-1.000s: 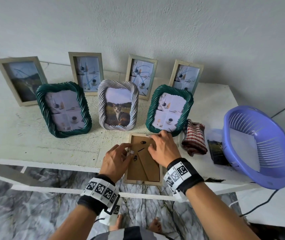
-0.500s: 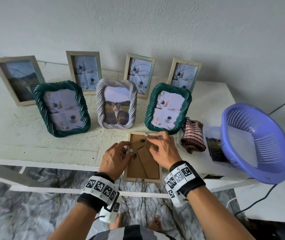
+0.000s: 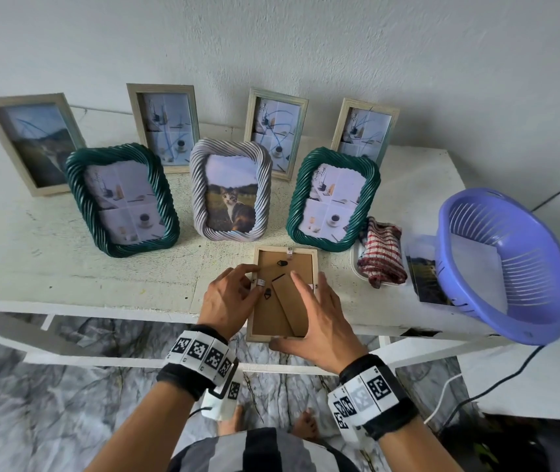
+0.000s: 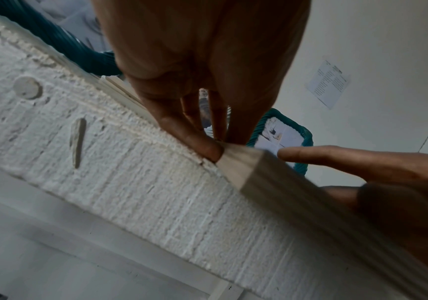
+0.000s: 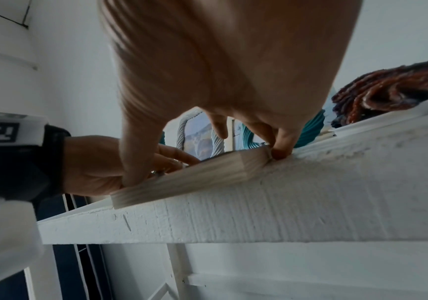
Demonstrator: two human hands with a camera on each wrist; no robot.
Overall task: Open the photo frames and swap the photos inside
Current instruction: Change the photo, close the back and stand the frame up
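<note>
Photo frame (image 3: pixel 283 294), a small pale wooden one, lay face down at the near edge of the white worktop (image 3: pixel 67 267), its brown backing board and folded stand facing up. Left hand (image 3: pixel 229 301) rested on the frame's left side, its fingers (image 3: pixel 248 269) bent over the rim beside a small metal clip; whether they actually pinched the clip could not be told. Right hand (image 3: pixel 319 321) lay spread over the frame's right side, fingers (image 3: pixel 297 281) straight on the backing and thumb along the near rim, steadying it without gripping. Behind stood seven upright frames, among them a white twisted frame with a cat photo (image 3: pixel 230 194) between two green twisted frames. A loose photo (image 3: pixel 425 277) lay to the right, next to a striped cloth (image 3: pixel 380 257) and a purple basket (image 3: pixel 510 267). Judging by this, the step in hand was freeing the backing: the black turn tabs appeared still in place, so the next move would call for turning them aside and lifting the board out.
</note>
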